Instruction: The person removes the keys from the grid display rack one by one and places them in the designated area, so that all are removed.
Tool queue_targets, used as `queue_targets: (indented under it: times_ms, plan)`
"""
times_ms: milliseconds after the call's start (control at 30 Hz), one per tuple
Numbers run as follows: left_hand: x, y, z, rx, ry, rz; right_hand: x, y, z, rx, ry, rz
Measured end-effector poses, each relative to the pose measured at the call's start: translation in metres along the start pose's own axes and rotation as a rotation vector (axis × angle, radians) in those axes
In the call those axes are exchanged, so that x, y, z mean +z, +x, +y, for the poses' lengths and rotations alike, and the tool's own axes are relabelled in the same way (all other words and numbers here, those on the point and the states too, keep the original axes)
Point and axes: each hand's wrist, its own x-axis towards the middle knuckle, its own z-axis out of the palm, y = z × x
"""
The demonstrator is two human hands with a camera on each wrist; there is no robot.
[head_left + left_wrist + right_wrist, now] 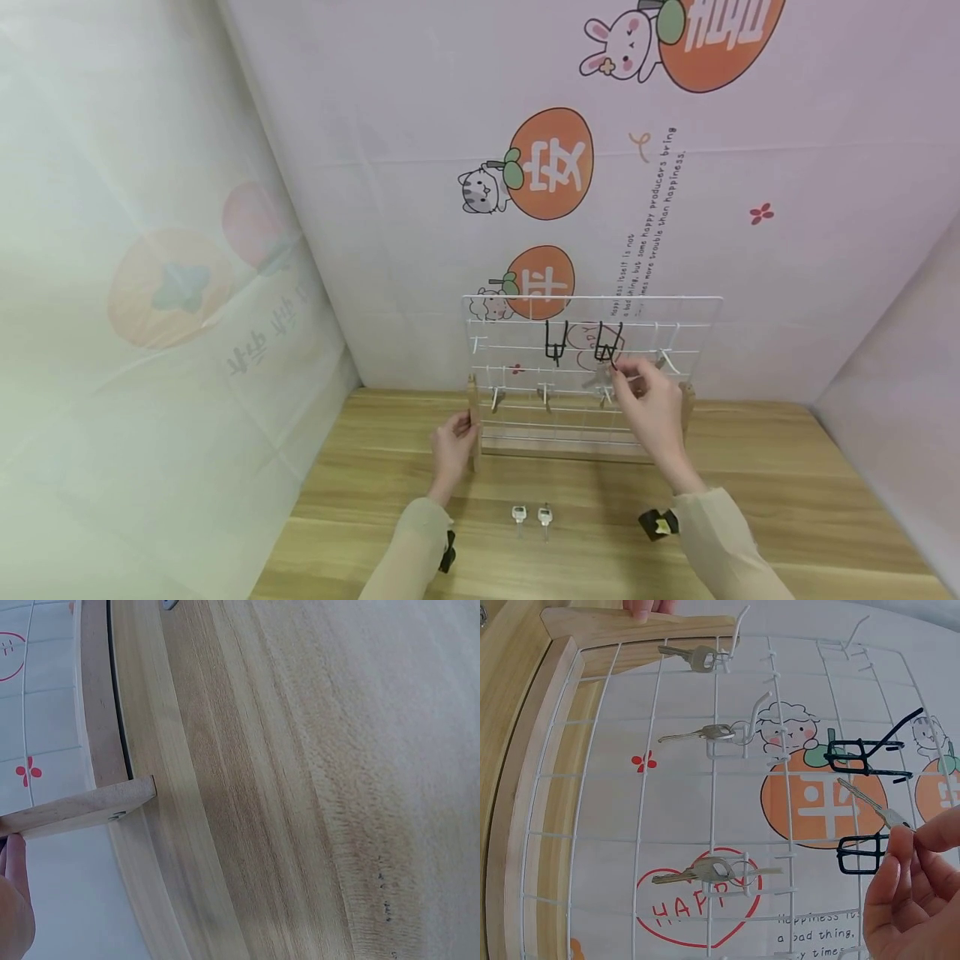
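My right hand (pixel 654 410) pinches a silver key (pixel 874 802) by its head between thumb and fingers. The key's blade points toward the grid, close to the lower of two black hooks (pixel 862 855) in the right wrist view. These hooks hang on a white wire grid (pixel 592 297) in a wooden stand. My left hand (pixel 452 446) grips the stand's left wooden upright (pixel 474 417); the left wrist view shows only part of that hand. Keys hang on the lower white hooks, among them one key (pixel 700 658), a middle key (pixel 705 733) and another key (pixel 697 871).
Two keys, the left key (pixel 519 514) and the right key (pixel 545 515), lie on the wooden table (pixel 592 558) before the stand. Further white hooks, such as the upper left hook (pixel 477 343), are on the grid. A printed cloth (pixel 405 250) hangs behind.
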Motion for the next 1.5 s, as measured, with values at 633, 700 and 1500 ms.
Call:
queue_targets:
  times_ms: [633, 700, 1500]
  plan:
    - [0.000, 0.001, 0.002, -0.025, -0.010, 0.007, -0.011, -0.016, -0.009, -0.009, -0.013, -0.047]
    - [0.000, 0.001, 0.002, -0.030, -0.008, 0.006, -0.010, -0.021, -0.007, -0.015, -0.015, -0.066]
    - [0.002, 0.001, 0.000, -0.028, -0.016, 0.016, 0.019, -0.089, 0.051, 0.032, -0.050, -0.444]
